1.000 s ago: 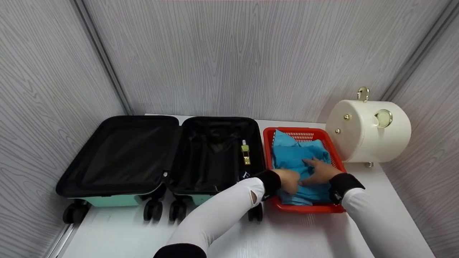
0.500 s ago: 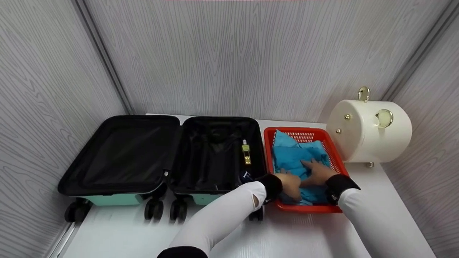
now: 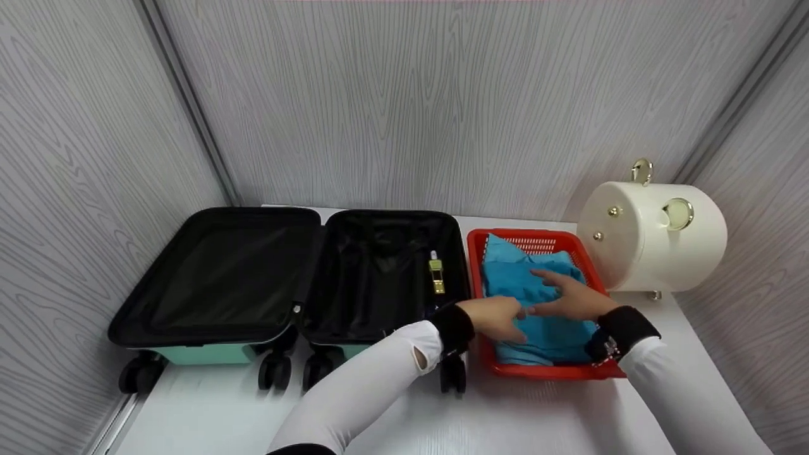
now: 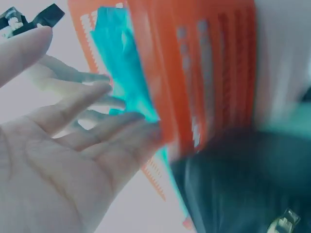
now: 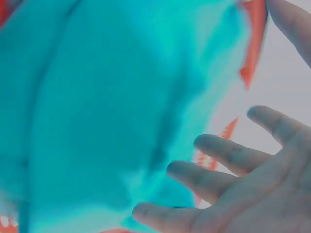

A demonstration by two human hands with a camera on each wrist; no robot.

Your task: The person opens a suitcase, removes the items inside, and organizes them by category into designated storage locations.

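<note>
Folded blue cloth (image 3: 515,278) lies in a red plastic basket (image 3: 543,373), its layers in lighter and darker blue. My left hand (image 3: 496,316) is over the basket's left side, fingers extended; in the left wrist view the palm and spread fingers (image 4: 131,141) hold nothing. Over the cloth's right half is my right hand (image 3: 572,298), its fingers spread and also holding nothing. The right wrist view shows the cloth (image 5: 107,111) filling much of the frame, with the fingertips (image 5: 177,170) overlapping its edge.
Left of the basket lies an opened suitcase (image 3: 221,278) with black lining, mint-green shell and black wheels. A yellow-green tag (image 3: 436,273) is in its right half. A cream cylindrical case (image 3: 663,240) with gold fittings stands at the right. Grained panels enclose the white table (image 3: 468,423).
Both hands have lifted off the blue cloth, and their fingers have straightened. My left hand has shifted left, and my right wrist has moved slightly right. The cloth remains in the basket.
</note>
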